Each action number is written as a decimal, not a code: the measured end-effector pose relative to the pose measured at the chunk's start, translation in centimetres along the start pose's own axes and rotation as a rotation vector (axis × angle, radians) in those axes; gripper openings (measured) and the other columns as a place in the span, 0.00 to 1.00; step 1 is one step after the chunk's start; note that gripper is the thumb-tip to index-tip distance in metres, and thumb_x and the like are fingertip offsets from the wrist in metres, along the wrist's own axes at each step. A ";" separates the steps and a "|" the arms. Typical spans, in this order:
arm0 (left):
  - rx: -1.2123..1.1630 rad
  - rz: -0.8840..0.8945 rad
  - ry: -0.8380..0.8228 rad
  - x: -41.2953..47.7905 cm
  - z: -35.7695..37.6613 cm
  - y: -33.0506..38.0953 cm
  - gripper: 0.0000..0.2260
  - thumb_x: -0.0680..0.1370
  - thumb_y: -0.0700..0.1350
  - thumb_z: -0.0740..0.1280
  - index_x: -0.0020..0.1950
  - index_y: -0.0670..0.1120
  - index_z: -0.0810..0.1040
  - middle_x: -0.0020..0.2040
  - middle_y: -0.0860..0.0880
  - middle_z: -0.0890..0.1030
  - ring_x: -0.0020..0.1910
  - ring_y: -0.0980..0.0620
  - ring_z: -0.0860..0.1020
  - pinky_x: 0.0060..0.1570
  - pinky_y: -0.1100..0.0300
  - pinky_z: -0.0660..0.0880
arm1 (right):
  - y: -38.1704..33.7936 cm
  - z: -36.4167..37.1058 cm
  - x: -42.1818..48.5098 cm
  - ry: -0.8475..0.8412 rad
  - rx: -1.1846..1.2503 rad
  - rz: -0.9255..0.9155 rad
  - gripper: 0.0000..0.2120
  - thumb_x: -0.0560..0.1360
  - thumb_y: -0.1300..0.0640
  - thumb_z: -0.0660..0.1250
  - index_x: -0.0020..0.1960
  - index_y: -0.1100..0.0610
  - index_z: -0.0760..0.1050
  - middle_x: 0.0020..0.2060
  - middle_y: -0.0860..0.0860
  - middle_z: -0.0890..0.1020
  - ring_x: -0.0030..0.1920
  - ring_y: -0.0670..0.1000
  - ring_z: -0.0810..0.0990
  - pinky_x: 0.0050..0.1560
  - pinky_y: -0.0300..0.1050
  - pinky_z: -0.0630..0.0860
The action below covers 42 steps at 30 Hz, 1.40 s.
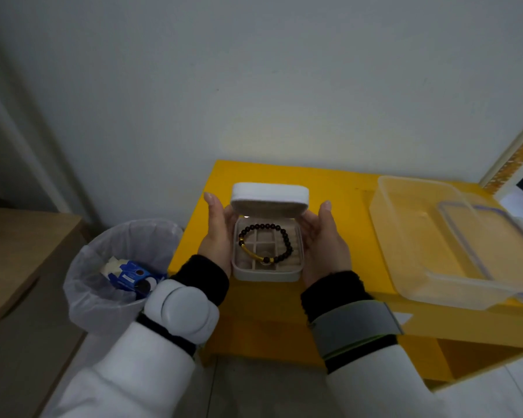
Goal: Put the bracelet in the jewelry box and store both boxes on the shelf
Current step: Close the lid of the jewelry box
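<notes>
A small white jewelry box (266, 274) stands on the yellow shelf top (338, 188), its lid (269, 199) tilted up at the back. Inside, a bracelet (264, 245) of dark beads with a gold tube lies across the beige compartments. My left hand (218, 236) is against the box's left side, fingers reaching up to the lid. My right hand (323, 242) cups the right side the same way. A clear plastic box (411, 236) sits on the shelf to the right, with its blue-edged lid (477, 233) lying partly in it.
A bin (118, 276) lined with a white bag, holding blue packaging, stands on the floor left of the shelf. A wooden cabinet (18, 267) is at the far left. A white wall rises behind the shelf. A lower yellow shelf level (465, 357) shows below.
</notes>
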<state>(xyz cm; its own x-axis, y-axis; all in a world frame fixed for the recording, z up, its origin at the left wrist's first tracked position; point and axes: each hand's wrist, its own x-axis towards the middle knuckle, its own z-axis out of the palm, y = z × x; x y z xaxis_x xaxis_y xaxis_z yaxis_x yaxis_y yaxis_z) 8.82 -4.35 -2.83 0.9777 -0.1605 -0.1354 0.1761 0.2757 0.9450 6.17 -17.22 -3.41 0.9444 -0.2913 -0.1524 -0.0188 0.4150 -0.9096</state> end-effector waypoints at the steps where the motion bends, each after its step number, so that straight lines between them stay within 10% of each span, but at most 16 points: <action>1: 0.009 -0.008 0.009 -0.1 0.1 0.2 0.34 0.77 0.63 0.36 0.62 0.45 0.72 0.56 0.46 0.78 0.49 0.52 0.79 0.44 0.61 0.79 | 0.0 -0.1 0.0 -0.001 0.011 0.008 0.24 0.79 0.42 0.49 0.43 0.53 0.79 0.31 0.44 0.86 0.34 0.42 0.85 0.31 0.35 0.80; 7: 0.052 -0.053 0.025 -0.4 0.1 0.3 0.31 0.77 0.63 0.39 0.53 0.47 0.76 0.54 0.42 0.80 0.52 0.42 0.78 0.55 0.48 0.75 | -0.4 0.1 -0.3 -0.001 0.031 0.070 0.23 0.79 0.44 0.52 0.41 0.58 0.79 0.39 0.52 0.83 0.41 0.52 0.81 0.45 0.49 0.77; 11: 0.297 -0.039 0.040 -0.8 -0.1 -0.1 0.23 0.80 0.57 0.49 0.73 0.50 0.60 0.73 0.45 0.66 0.68 0.44 0.69 0.67 0.51 0.67 | -0.4 0.4 -0.5 0.045 -0.031 0.069 0.22 0.78 0.46 0.57 0.51 0.64 0.78 0.40 0.52 0.83 0.41 0.52 0.81 0.42 0.48 0.75; 19: 0.418 0.025 0.078 -0.7 0.0 -0.7 0.23 0.81 0.46 0.54 0.76 0.49 0.54 0.78 0.48 0.57 0.73 0.46 0.61 0.67 0.56 0.61 | -0.1 0.8 -0.6 0.048 -0.723 -0.054 0.23 0.77 0.54 0.60 0.69 0.61 0.65 0.77 0.55 0.54 0.76 0.53 0.53 0.75 0.51 0.55; 30: 0.206 0.159 0.137 -2.2 1.2 0.3 0.21 0.80 0.40 0.54 0.74 0.47 0.61 0.74 0.46 0.64 0.64 0.49 0.68 0.57 0.58 0.67 | -1.8 0.1 -1.5 -0.082 -0.360 -0.006 0.17 0.73 0.63 0.64 0.60 0.52 0.65 0.57 0.55 0.75 0.50 0.55 0.77 0.46 0.49 0.75; 42: 0.026 0.154 -0.005 -2.6 1.6 1.1 0.17 0.82 0.46 0.50 0.68 0.45 0.69 0.66 0.47 0.74 0.63 0.51 0.73 0.62 0.56 0.71 | -4.2 -1.8 -2.6 -0.142 -0.287 -0.059 0.15 0.73 0.61 0.66 0.59 0.50 0.70 0.52 0.53 0.79 0.49 0.56 0.79 0.45 0.47 0.77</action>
<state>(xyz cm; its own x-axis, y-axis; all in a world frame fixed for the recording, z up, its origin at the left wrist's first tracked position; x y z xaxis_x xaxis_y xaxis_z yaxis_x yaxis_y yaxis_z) 6.32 -5.13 -0.92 0.9923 -0.1231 0.0135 0.0208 0.2729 0.9618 3.22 -19.78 0.11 0.9826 -0.1758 -0.0593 -0.0355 0.1356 -0.9901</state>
